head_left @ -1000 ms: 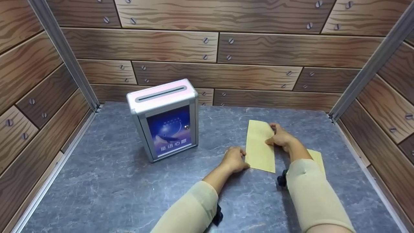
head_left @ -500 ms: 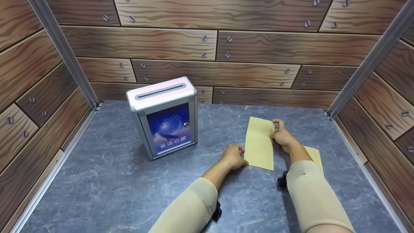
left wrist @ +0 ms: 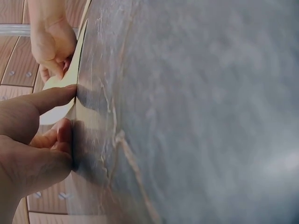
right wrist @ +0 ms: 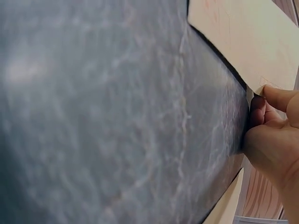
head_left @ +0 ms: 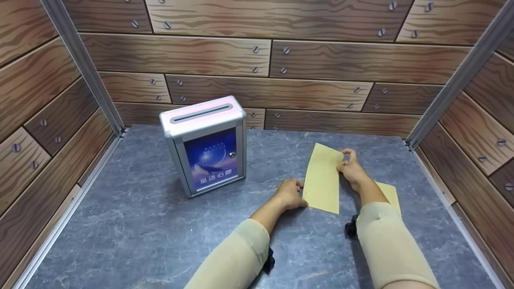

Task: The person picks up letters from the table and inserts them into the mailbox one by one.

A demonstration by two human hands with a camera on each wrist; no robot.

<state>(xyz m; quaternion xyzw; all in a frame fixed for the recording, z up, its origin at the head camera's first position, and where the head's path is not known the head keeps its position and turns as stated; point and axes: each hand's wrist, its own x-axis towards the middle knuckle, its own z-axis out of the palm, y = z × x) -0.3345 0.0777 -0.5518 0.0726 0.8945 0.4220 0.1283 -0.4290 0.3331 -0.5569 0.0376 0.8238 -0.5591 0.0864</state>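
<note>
A long pale-yellow envelope (head_left: pixel 323 178) with faint red printed lines lies slanted above the table, right of the middle. My right hand (head_left: pixel 353 171) pinches its right edge between thumb and fingers, and the right wrist view shows the thumb (right wrist: pixel 275 97) on top of the corner. My left hand (head_left: pixel 290 194) holds the lower left edge, its thumb near the bottom corner and its other fingers curled beside the paper. A second yellow envelope (head_left: pixel 388 192) lies on the table, partly hidden by my right forearm.
An upright silver box (head_left: pixel 202 150) with a slot in its top and a blue picture on its door stands left of the hands. Wood-patterned walls (head_left: pixel 305 60) enclose the grey marbled table (head_left: pixel 140 224) at the back and both sides.
The envelope's top end has swung to the right, and my right hand has shifted slightly right along with it. My left hand stays at the lower left edge.
</note>
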